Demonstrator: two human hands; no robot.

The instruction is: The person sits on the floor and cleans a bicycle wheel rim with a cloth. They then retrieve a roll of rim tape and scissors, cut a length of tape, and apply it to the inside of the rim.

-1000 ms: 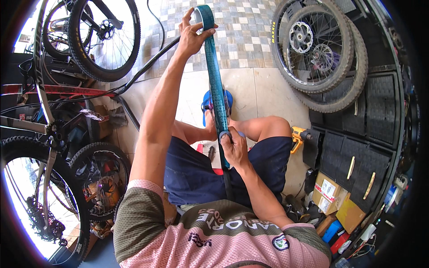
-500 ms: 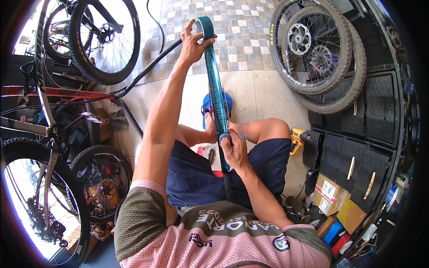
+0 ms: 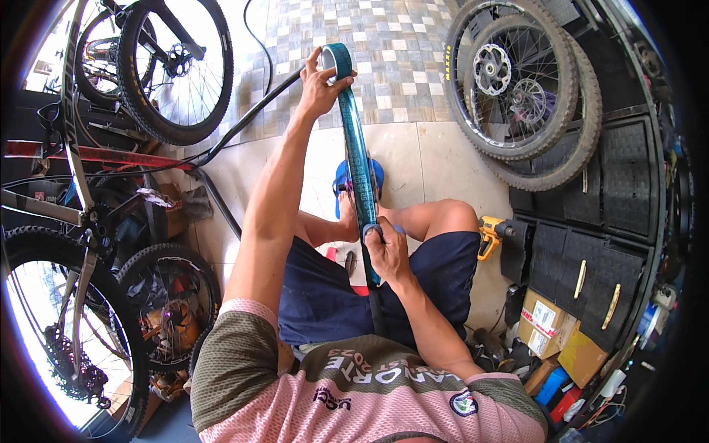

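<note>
My left hand (image 3: pixel 319 92) reaches far out, fingers and thumb closed around a roll of teal tape (image 3: pixel 340 59). From the roll, a long taut strip of tape (image 3: pixel 358 151) runs back toward me between my legs. My right hand (image 3: pixel 387 249) grips the strip's near part, thumb on top, with a grey-blue cloth (image 3: pixel 396 228) tucked under the fingers. Beneath the tape, a narrow dark band (image 3: pixel 376 310), seen edge-on like a wheel rim, continues to my lap. The hand hides where tape and band meet.
Bicycles and wheels (image 3: pixel 175 70) crowd the left side. Two loose wheels (image 3: pixel 517 88) lean at the far right, near black drawers (image 3: pixel 569 273). A yellow power tool (image 3: pixel 491 235) lies by my right knee, with cardboard boxes (image 3: pixel 545 317) nearer. A blue sandal (image 3: pixel 375 173) shows beyond the rim.
My left hand and the tape roll have come slightly nearer to me. My right hand keeps its grip in almost the same place.
</note>
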